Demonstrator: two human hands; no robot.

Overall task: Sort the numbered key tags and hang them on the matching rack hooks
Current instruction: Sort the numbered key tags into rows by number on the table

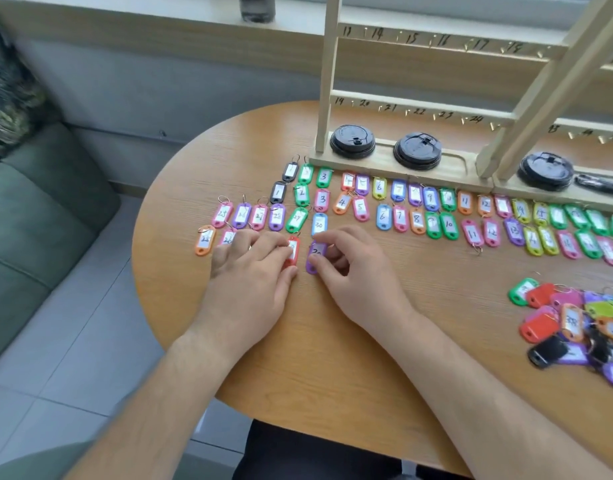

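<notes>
Numbered key tags lie in rows on the round wooden table (pixel 332 341), running from 1 at the left to higher numbers at the right. A second group numbered in the twenties sits at the left, ending with a blue tag 30 (pixel 319 224). My left hand (pixel 253 271) pinches a red tag (pixel 292 252) lying on the table. My right hand (pixel 353 271) pinches a purple tag (pixel 314 258) just right of it. The wooden rack (pixel 416 109) with numbered hooks stands behind the rows. An unsorted heap of tags (pixel 575 323) lies at the right.
Three black cup lids (pixel 417 150) rest on the rack's base. A green sofa (pixel 31 220) stands left of the table over a tiled floor. A dark bottle (pixel 256 8) stands on the window ledge behind.
</notes>
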